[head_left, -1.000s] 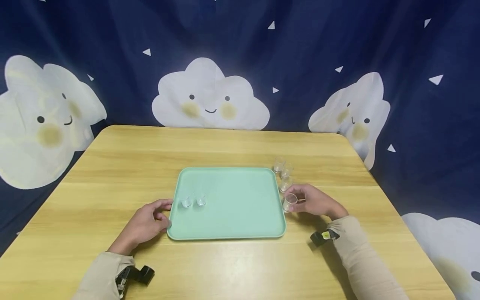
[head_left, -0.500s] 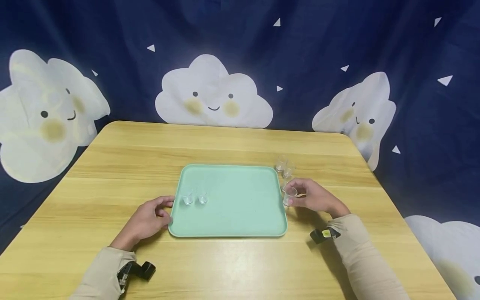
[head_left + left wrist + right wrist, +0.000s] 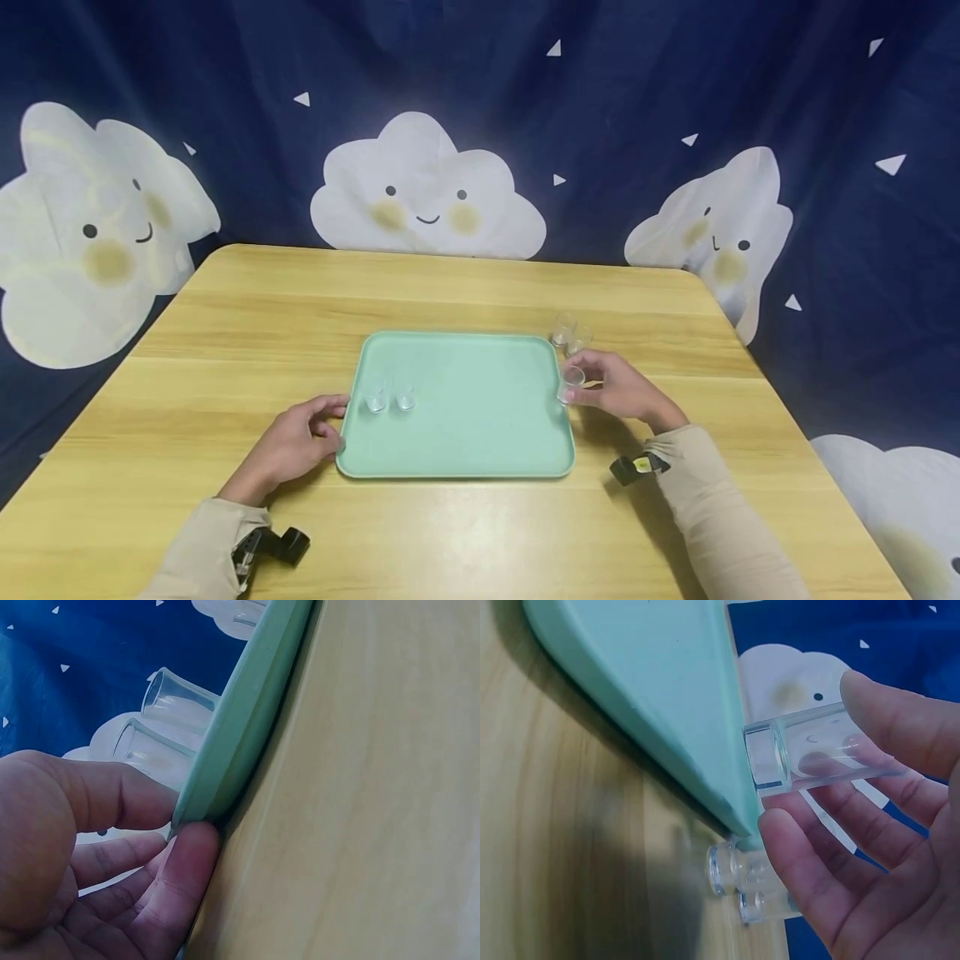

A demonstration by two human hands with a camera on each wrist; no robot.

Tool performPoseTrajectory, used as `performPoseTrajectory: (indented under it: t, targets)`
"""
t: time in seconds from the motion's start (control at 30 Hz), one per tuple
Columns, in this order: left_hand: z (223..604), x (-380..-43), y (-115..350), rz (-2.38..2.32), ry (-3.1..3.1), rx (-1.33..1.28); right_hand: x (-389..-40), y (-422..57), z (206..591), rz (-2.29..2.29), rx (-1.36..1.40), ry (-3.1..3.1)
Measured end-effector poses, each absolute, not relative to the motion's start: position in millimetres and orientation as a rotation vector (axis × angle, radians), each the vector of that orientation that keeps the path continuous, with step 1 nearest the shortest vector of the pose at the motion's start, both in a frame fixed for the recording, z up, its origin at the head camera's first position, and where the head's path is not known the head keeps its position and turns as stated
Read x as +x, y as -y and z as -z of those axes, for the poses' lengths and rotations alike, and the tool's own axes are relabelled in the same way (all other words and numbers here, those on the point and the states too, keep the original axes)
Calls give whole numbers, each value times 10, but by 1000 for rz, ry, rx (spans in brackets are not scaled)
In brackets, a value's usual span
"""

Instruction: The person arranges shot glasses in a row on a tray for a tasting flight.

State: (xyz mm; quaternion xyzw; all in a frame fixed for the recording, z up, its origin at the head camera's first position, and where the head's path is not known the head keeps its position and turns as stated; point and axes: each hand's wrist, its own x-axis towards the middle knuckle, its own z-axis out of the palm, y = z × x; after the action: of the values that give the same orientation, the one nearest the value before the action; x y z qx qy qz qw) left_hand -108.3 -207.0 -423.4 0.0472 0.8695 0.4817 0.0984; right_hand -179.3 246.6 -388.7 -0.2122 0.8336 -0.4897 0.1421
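My right hand [image 3: 618, 387] holds a small clear shot glass [image 3: 810, 750] between thumb and fingers. In the head view, that glass overlaps the right rim of the mint-green tray [image 3: 480, 408]; its thick base faces the tray in the right wrist view. My left hand [image 3: 296, 442] rests at the tray's left edge, thumb and finger tips touching the rim, fingers loosely bent. On the left part of the tray stand two clear shot glasses, a left glass [image 3: 376, 402] and a right glass [image 3: 405, 401]. The same pair shows beyond the rim in the left wrist view.
Past the tray's far right corner, more shot glasses stand on the wooden table [image 3: 450, 533], a far glass [image 3: 562, 332] and a nearer glass [image 3: 580, 342]. A dark blue curtain [image 3: 585, 92] with smiling clouds hangs behind the table.
My right hand has moved away from me and slightly left with the shot glass, from beside the tray to its right rim. My left hand stays at the tray's edge.
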Motion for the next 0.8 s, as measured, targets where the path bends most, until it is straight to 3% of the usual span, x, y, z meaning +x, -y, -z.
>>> performPoseTrajectory:
  t: [0.8]
  targets:
    - [4244,-1085,2065,-1441,-2570,135,-1830,-2319,3705,1413,-685,-2427]
